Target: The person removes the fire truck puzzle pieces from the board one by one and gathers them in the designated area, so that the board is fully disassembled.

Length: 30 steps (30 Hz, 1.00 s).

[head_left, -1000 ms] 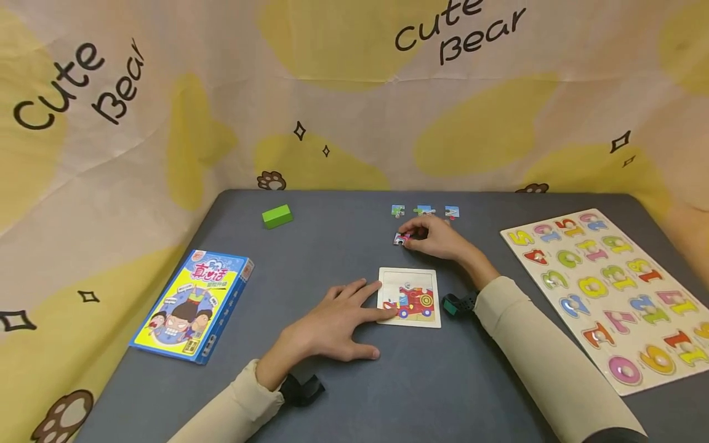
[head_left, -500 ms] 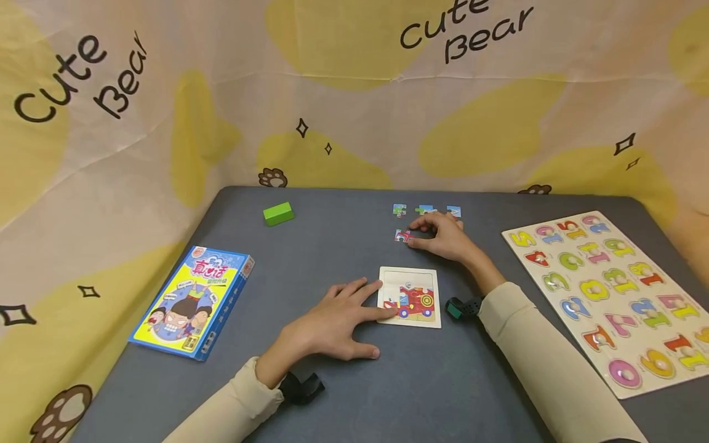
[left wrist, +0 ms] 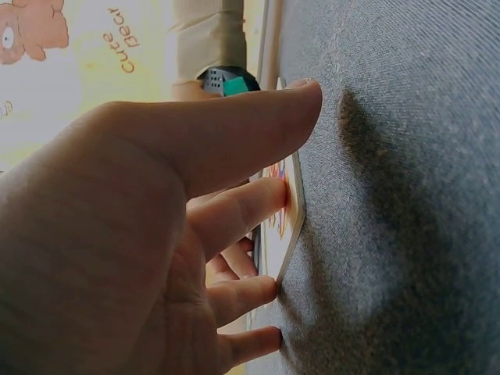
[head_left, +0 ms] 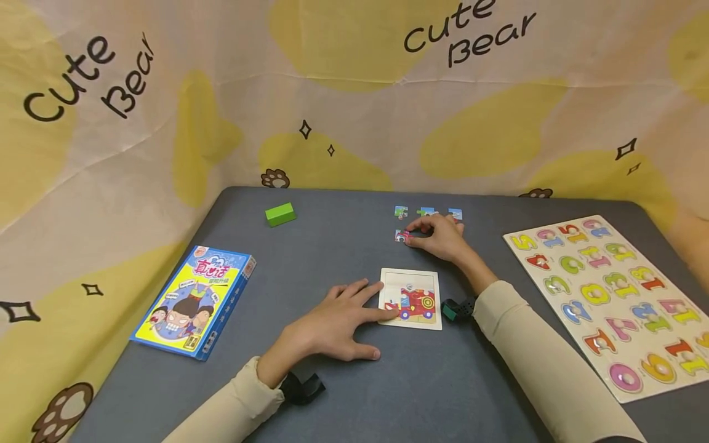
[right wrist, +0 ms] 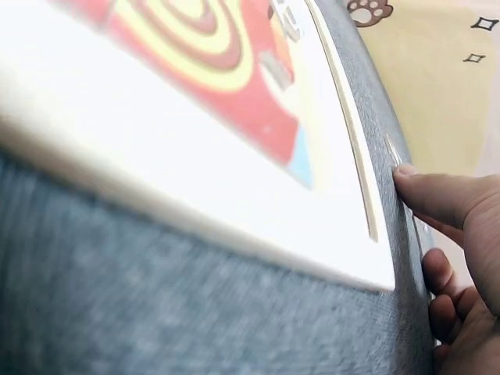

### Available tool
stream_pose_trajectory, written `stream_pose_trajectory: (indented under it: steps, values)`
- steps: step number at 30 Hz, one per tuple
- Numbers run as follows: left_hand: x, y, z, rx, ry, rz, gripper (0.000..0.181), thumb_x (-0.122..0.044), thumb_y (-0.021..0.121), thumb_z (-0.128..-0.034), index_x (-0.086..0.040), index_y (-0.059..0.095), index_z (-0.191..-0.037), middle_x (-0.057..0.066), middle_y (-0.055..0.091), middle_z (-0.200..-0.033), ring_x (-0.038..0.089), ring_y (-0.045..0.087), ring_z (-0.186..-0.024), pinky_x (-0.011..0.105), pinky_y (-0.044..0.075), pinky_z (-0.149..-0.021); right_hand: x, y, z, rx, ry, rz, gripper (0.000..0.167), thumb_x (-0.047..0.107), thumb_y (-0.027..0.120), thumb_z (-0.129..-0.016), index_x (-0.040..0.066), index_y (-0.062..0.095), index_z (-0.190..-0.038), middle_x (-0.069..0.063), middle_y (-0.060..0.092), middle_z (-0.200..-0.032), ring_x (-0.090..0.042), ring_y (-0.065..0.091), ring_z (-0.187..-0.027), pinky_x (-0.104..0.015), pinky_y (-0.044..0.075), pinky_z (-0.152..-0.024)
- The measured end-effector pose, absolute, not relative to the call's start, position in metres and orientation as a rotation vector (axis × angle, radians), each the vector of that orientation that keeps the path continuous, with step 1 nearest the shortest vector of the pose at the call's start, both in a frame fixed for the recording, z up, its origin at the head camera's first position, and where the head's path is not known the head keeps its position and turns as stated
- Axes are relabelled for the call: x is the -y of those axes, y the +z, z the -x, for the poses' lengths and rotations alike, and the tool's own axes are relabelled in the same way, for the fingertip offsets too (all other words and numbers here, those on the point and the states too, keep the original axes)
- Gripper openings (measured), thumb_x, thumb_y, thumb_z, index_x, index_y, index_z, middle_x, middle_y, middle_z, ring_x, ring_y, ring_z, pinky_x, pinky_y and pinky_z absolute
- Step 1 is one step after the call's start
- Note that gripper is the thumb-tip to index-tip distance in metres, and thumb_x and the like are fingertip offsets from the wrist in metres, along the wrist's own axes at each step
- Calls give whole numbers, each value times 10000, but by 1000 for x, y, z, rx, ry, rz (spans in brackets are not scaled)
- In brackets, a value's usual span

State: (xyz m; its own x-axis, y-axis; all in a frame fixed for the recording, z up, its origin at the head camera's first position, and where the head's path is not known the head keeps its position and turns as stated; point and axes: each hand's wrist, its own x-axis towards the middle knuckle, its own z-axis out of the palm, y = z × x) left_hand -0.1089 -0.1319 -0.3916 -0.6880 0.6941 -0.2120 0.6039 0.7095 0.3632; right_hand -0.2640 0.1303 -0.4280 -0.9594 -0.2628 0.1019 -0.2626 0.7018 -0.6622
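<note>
My left hand (head_left: 338, 323) lies with its fingers spread, and fingertips rest on the left side of a small framed jigsaw puzzle (head_left: 391, 280). Part of a red vehicle picture is fitted in the frame's lower right. Farther back, my right hand (head_left: 440, 237) pinches the right side of a small pink-and-white puzzle piece (head_left: 400, 235) between thumb and forefinger, at the table surface. Only a thin edge of that piece (right wrist: 392, 148) shows by the thumb in the right wrist view. Behind the hand lie more loose pieces: one green and blue (head_left: 401, 211), another (head_left: 426, 211), and a third (head_left: 455, 213).
A green block (head_left: 280, 215) lies at the back left. The blue and yellow card box (head_left: 194, 301) is on the left side of the grey table (head_left: 332, 240). On the right lies a large number puzzle board (head_left: 604, 295). A printed cloth hangs behind.
The right hand and the piece in it have shifted very slightly toward the row of loose pieces. My left hand stays in place on the framed puzzle.
</note>
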Motion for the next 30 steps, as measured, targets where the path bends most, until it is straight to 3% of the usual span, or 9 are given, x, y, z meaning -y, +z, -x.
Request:
stream_pose_trajectory:
  steps: [17,23,30]
  values:
    - [129,-395,106,-2572,392,-1018,683,-512,742,-873,-402,495,-1501,53,243,-1699,359,195,-1568,611,224,-1181,-127,-428,268,-2880,-1095,304,306,351,794,-878,189,766,-1137,-132,628,-1039,-331,439,-1001,-581,187,-928]
    - [128,-393,106,-2572,400,-1010,687,-510,738,-878,-392,490,-1507,54,235,-1701,354,194,-1568,620,226,-1178,-136,-428,263,-2777,-1285,404,307,280,753,-930,154,745,-1210,-111,628,-1031,-259,483,-945,-501,160,-900]
    - [129,-390,107,-2582,406,-1008,677,-499,728,-889,-374,490,-1511,50,199,-1712,353,148,-1582,608,215,-1196,-151,-427,235,-2653,-1306,703,228,193,752,-930,148,763,-1153,-45,702,-1027,-199,527,-915,-453,235,-910]
